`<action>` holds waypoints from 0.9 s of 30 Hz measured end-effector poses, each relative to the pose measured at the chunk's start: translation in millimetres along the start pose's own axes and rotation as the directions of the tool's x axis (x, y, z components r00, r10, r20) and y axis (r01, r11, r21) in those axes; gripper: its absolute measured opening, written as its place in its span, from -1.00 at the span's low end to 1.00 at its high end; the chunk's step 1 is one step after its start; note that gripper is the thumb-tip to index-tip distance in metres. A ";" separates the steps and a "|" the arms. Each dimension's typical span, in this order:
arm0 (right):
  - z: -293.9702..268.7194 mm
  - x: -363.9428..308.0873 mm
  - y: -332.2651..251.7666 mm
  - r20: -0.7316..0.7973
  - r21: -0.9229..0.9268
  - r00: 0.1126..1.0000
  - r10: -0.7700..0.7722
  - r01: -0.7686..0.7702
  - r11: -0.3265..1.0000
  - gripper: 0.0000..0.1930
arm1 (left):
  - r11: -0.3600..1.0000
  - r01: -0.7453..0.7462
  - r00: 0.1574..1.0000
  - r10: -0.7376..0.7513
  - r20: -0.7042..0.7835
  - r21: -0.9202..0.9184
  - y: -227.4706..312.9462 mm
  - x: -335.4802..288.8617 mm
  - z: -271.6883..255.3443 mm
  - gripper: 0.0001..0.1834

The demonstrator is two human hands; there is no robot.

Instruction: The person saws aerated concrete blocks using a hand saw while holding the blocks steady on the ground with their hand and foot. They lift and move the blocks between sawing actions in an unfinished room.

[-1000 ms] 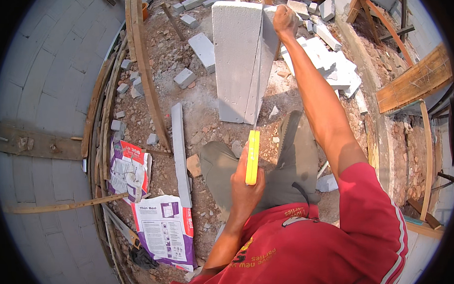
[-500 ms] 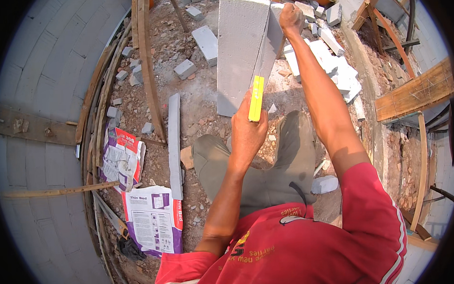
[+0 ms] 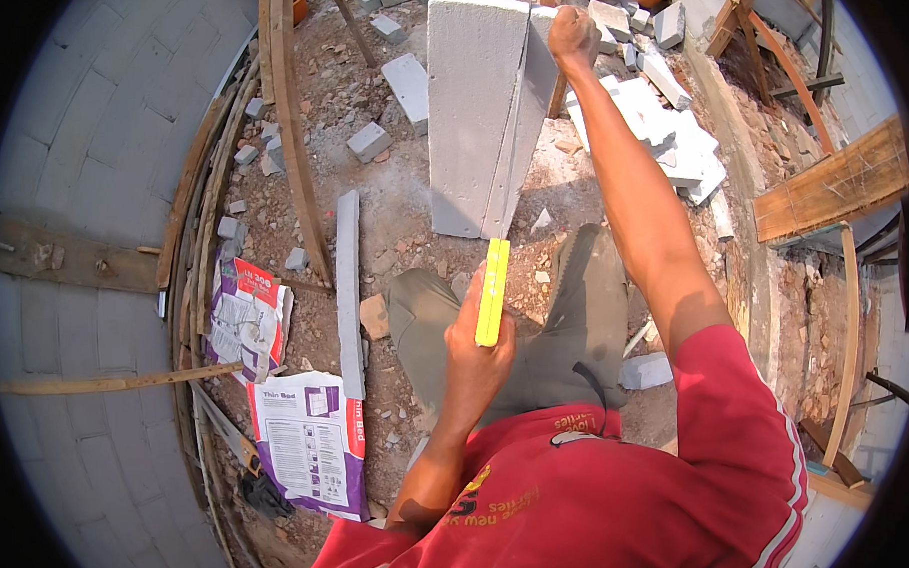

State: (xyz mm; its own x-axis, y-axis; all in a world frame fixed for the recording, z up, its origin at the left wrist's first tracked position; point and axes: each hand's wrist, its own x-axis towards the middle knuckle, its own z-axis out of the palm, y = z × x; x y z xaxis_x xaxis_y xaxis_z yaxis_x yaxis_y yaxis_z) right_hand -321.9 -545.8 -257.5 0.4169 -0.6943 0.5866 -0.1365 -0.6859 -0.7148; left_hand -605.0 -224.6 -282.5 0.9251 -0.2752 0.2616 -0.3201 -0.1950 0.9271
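Note:
A pale grey lightweight concrete block (image 3: 474,113) stands in front of my knees, with a narrow dark line running down its length. My left hand (image 3: 470,354) is closed around the yellow handle of a hand saw (image 3: 491,293). The saw's thin blade is seen edge-on along the dark line, so where it ends inside the block is hidden. At the block's far right corner, my right hand (image 3: 574,41) is closed over the edge, its fingertips partly hidden.
White block offcuts (image 3: 675,141) are piled to the right. A long thin strip of block (image 3: 350,288) lies left, beside printed paper bags (image 3: 308,439) and another saw (image 3: 224,427). Timber poles (image 3: 294,139) and a plank (image 3: 832,186) flank the rubble ground.
My left hand has drawn the yellow-handled saw back toward my body, away from the block's near edge. My right hand stays at the far corner, and the block has barely shifted.

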 end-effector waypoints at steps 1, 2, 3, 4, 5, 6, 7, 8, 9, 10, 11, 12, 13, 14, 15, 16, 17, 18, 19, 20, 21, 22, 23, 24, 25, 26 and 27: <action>-1.5 -7.2 -4.0 -0.004 0.029 1.000 -0.025 0.025 0.999 -0.45 | 0.993 -0.107 0.993 0.109 -0.038 0.052 -2.4 -7.0 -7.9 -0.45; -2.6 -10.4 -9.1 -0.010 0.055 0.999 -0.050 0.050 0.997 -0.45 | 0.994 -0.105 0.993 0.107 -0.047 0.032 -4.8 -1.7 -10.1 -0.45; -2.2 -5.4 0.3 0.005 0.036 0.998 0.061 -0.061 0.997 -0.45 | 0.996 -0.091 0.995 0.090 -0.037 -0.010 1.7 4.1 -5.8 -0.46; -2.4 -17.4 -16.0 0.003 0.075 0.999 0.052 -0.052 0.996 -0.46 | 0.999 -0.001 1.000 0.000 0.021 0.044 11.3 32.6 -9.1 -0.46; -3.1 -16.0 -19.5 0.037 0.055 0.998 0.052 -0.054 0.997 -0.46 | 0.994 0.067 0.994 -0.074 0.085 0.083 20.8 62.2 -8.5 -0.47; -5.1 -12.6 -17.7 0.070 0.023 0.996 0.047 -0.049 0.999 -0.46 | 0.984 0.134 0.977 -0.150 0.150 0.113 24.8 75.7 -5.3 -0.47; -6.0 -9.3 -16.8 0.069 0.020 0.996 0.060 -0.062 0.998 -0.46 | 0.994 0.052 0.996 -0.059 0.067 0.091 23.6 74.8 -0.9 -0.49; -5.7 -6.6 -16.6 0.068 0.018 0.995 0.074 -0.075 0.997 -0.45 | 0.997 -0.030 0.999 0.031 -0.020 0.077 20.3 71.4 5.6 -0.51; -4.5 -6.7 -15.6 0.072 0.016 0.993 0.093 -0.094 0.995 -0.45 | 0.992 -0.106 0.988 0.114 -0.107 0.074 16.7 66.7 10.2 -0.52; -2.5 -7.0 -15.5 0.076 0.015 0.991 0.112 -0.113 0.993 -0.44 | 0.993 -0.093 0.991 0.099 -0.088 0.072 12.5 62.6 12.4 -0.52; 0.0 -7.3 -16.0 0.081 0.015 0.988 0.131 -0.132 0.991 -0.43 | 0.994 -0.079 0.994 0.084 -0.070 0.071 8.1 58.4 13.9 -0.51; 1.9 -10.0 -18.2 0.086 0.019 0.984 0.157 -0.160 0.987 -0.42 | 0.995 -0.061 0.997 0.065 -0.049 0.079 8.5 56.4 11.3 -0.51; 4.8 -12.1 -21.6 0.028 0.044 0.984 0.174 -0.175 0.984 -0.40 | 0.995 -0.043 0.999 0.045 -0.029 0.086 10.4 54.6 8.7 -0.51; 8.3 -13.7 -25.8 -0.028 0.070 0.981 0.191 -0.189 0.980 -0.38 | 0.995 -0.020 1.000 0.021 -0.011 0.095 13.5 53.3 3.8 -0.51; 10.4 -18.2 -25.9 -0.082 0.091 0.974 0.212 -0.205 0.975 -0.36 | 0.994 0.008 1.000 -0.009 0.010 0.105 14.8 49.4 -1.2 -0.51; 8.5 -17.0 -19.9 -0.048 0.091 0.974 0.223 -0.218 0.972 -0.35 | 0.997 0.014 1.000 -0.015 0.007 0.082 11.3 33.2 -5.8 -0.51; 5.6 -12.7 -13.8 -0.017 0.092 0.973 0.232 -0.229 0.969 -0.34 | 0.998 0.020 1.000 -0.021 0.006 0.058 6.4 5.8 -12.3 -0.51; 2.9 -5.9 -14.1 0.014 0.102 0.972 0.235 -0.235 0.967 -0.33 | 0.999 0.012 1.000 -0.012 -0.007 0.036 6.2 -10.5 -17.8 -0.51; 1.7 -6.0 -17.2 0.008 0.092 0.978 0.207 -0.207 0.974 -0.33 | 0.998 -0.044 0.999 0.045 -0.021 0.042 5.0 -14.6 -21.4 -0.52; 1.2 -11.1 -19.1 -0.007 0.097 0.984 0.177 -0.175 0.980 -0.32 | 0.994 -0.101 0.994 0.102 -0.035 0.047 4.2 -16.3 -24.0 -0.52; -1.0 -13.4 -21.9 -0.008 0.088 0.987 0.161 -0.160 0.983 -0.32 | 0.989 -0.136 0.989 0.138 -0.049 0.054 5.9 -21.1 -25.5 -0.51; -1.5 -17.0 -25.6 0.017 0.081 0.986 0.165 -0.166 0.983 -0.31 | 0.997 -0.037 0.999 0.038 0.000 0.061 13.7 -8.0 -27.5 -0.53; -0.4 -19.6 -27.0 0.024 0.074 0.987 0.161 -0.163 0.984 -0.31 | 0.997 0.047 0.998 -0.050 0.046 0.064 23.8 27.1 -25.4 -0.55; -1.9 -19.0 -25.5 0.033 0.068 0.987 0.154 -0.156 0.985 -0.30 | 0.990 0.127 0.987 -0.132 0.088 0.063 29.3 49.0 -21.9 -0.56; -2.8 -19.7 -27.5 0.037 0.065 0.988 0.153 -0.155 0.986 -0.29 | 0.993 0.086 0.992 -0.093 0.080 0.084 29.2 52.9 -20.2 -0.57; -2.2 -19.5 -30.5 0.044 0.070 0.987 0.153 -0.156 0.985 -0.29 | 0.993 0.046 0.996 -0.054 0.073 0.106 27.3 54.8 -17.2 -0.58; -4.3 -17.1 -28.1 0.038 0.067 0.988 0.152 -0.154 0.986 -0.28 | 0.993 0.006 0.997 -0.015 0.074 0.118 21.8 56.4 -10.6 -0.59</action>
State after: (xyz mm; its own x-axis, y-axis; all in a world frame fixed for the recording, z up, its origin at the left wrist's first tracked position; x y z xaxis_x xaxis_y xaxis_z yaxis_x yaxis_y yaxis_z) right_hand -329.1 -515.6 -245.8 0.4248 -0.7817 0.4566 -0.1386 -0.5546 -0.8205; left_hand -557.6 -234.5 -244.6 0.9121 -0.3411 0.2274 -0.3365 -0.3063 0.8905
